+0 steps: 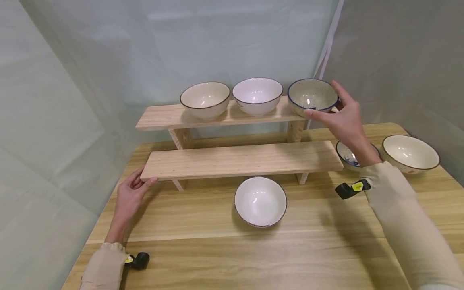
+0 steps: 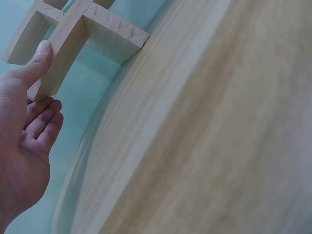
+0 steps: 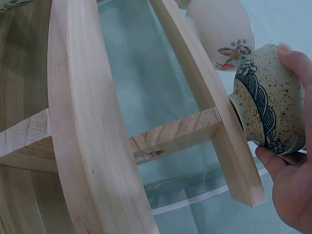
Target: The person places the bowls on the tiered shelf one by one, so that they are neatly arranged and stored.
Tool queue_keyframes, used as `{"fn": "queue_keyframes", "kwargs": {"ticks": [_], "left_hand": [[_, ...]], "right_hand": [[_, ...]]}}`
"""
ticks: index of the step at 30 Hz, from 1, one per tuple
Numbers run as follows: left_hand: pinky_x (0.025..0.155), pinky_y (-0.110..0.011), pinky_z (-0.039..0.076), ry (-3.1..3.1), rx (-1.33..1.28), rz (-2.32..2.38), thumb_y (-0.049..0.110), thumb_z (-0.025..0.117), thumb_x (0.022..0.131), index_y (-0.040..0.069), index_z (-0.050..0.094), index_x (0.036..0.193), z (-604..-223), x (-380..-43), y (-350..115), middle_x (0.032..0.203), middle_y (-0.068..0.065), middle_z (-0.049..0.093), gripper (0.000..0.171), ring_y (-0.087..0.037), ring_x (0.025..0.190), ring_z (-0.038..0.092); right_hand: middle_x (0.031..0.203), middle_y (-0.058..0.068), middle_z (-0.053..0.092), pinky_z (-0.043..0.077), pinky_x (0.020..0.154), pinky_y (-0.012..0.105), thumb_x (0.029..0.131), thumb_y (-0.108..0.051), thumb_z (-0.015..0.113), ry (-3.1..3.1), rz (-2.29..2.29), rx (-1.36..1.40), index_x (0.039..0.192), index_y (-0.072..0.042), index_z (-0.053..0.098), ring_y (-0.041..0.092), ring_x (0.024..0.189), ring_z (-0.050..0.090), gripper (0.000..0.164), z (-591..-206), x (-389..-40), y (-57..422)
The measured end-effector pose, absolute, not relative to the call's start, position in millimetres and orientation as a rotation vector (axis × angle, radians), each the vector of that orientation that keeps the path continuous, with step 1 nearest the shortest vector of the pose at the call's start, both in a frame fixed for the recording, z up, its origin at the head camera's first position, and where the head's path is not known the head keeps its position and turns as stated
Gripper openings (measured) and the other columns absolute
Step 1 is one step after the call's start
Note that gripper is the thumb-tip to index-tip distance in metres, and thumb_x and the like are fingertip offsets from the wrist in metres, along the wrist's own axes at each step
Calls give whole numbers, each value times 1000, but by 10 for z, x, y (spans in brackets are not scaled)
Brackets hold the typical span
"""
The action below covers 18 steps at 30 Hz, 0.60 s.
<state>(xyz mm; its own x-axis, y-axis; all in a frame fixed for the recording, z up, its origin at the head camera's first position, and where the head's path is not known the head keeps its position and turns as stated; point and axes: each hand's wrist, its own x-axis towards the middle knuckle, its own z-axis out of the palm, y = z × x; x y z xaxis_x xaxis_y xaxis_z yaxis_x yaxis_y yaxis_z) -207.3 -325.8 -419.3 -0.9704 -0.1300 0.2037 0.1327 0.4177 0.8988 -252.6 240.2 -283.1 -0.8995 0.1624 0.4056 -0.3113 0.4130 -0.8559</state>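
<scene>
A two-step wooden shelf (image 1: 239,161) stands on the table. My left hand (image 1: 128,196) grips the left end of its lower board, and in the left wrist view the thumb lies on the wood with the fingers curled beneath. At the right end of the upper board, my right hand (image 1: 346,119) holds a speckled bowl (image 3: 270,97) with a blue rim and dark wave pattern, thumb and fingers on opposite sides. The bowl's foot is at the board; whether it bears weight there I cannot tell. Beside it on the upper board sit a white bowl (image 1: 257,96) and a cream bowl (image 1: 205,100).
Another white bowl (image 1: 260,201) with a dark rim stands on the wooden table (image 1: 203,257) in front of the shelf. To the right are a cream bowl (image 1: 411,151) and a blue-patterned bowl (image 1: 348,155), partly behind my right wrist. Pale curtains (image 1: 232,44) hang behind.
</scene>
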Motion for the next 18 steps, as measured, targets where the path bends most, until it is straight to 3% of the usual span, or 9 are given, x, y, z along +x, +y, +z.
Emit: {"fn": "queue_keyframes", "kwargs": {"ticks": [10, 18], "left_hand": [[88, -8, 48, -2446, 4, -1570, 23, 71, 101, -2, 38, 158, -4185, -2067, -3262, 150, -29, 47, 70, -3, 123, 57], [88, -9, 48, -2434, 1, -1596, 21, 72, 101, -3, 39, 157, -4177, -2068, -3259, 150, -31, 47, 70, 1, 120, 57]], "right_hand": [[158, 19, 41, 50, 101, 29, 86, -30, 86, -2276, 1477, 120, 165, -14, 27, 32, 132, 51, 100, -2804, -2603, 2373], [162, 17, 37, 48, 104, 31, 86, -33, 86, -2286, 1504, 109, 166, -13, 23, 32, 136, 48, 103, -2791, -2673, 2353]]}}
